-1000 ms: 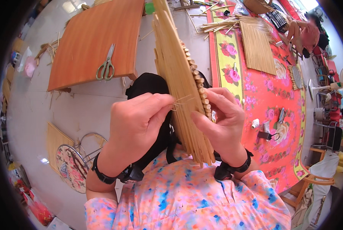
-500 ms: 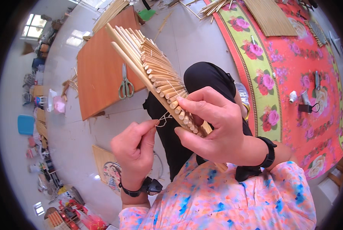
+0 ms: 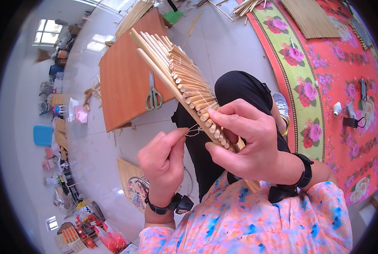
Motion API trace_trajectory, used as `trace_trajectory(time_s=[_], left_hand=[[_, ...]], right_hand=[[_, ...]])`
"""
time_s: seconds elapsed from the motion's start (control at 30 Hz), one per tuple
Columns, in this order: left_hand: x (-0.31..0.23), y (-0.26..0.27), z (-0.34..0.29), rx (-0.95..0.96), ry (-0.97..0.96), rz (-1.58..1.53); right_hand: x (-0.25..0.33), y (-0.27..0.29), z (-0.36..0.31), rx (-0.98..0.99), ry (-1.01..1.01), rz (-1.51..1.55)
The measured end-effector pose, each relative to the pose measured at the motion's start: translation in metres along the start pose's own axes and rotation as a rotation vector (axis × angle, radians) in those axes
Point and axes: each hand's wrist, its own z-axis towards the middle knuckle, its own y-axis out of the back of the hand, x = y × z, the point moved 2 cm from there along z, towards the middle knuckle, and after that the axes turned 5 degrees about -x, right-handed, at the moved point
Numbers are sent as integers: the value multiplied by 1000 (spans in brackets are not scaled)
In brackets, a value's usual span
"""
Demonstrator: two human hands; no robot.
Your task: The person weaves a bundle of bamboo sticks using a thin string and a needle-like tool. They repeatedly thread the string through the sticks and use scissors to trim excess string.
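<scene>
A row of pale reed sticks (image 3: 193, 78), bound side by side with thread, is held tilted above my lap. Longer sticks (image 3: 157, 65) run along its left edge, past the round cut ends. My right hand (image 3: 252, 142) grips the lower end, thumb beneath and fingers over the cut ends. Left of it, my left hand (image 3: 163, 158) is closed in a pinch on a thin pale thread (image 3: 193, 130), which stretches in a small loop to the sticks. Part of the bundle's lower end is hidden behind my right hand.
A reddish-brown board (image 3: 121, 89) lies at the far left with green-handled scissors (image 3: 153, 99) on it. Loose sticks (image 3: 250, 8) and a finished stick mat (image 3: 311, 19) lie on or by the floral red cloth (image 3: 345, 139) to the right. Household goods line the left wall.
The whole view has shifted, so everything sits slightly farther right in the picture. My hands keep the same hold on the thread and the sticks.
</scene>
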Motion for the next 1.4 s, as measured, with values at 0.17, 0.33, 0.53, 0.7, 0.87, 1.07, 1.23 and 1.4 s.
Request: trace_trajectory(time_s=[0.17,0.33,0.53,0.7,0.87,1.07,1.23,1.4], left_hand=[[2,3,-3,42,38,-32],[-2,11,-4,100,180,-17],[3,8,-7,85,294,-112],[4,6,-3,85,94,-40],[7,4,-2,39,34,-41],[6,2,-1,37,54,-26],[2,0,0,29,57,-41],[0,-1,0,21,56,-54]], right_hand=[[0,-1,-1,15,4,7],[2,-3,-2,20,-60,3],[4,-3,-2,-2,-90,-12],[1,-1,-2,19,-54,-20],[0,-3,-2,8,-27,7],[-1,-3,-1,6,-14,4],[0,-3,-1,-3,-22,16],[1,-2,0,-6,4,-4]])
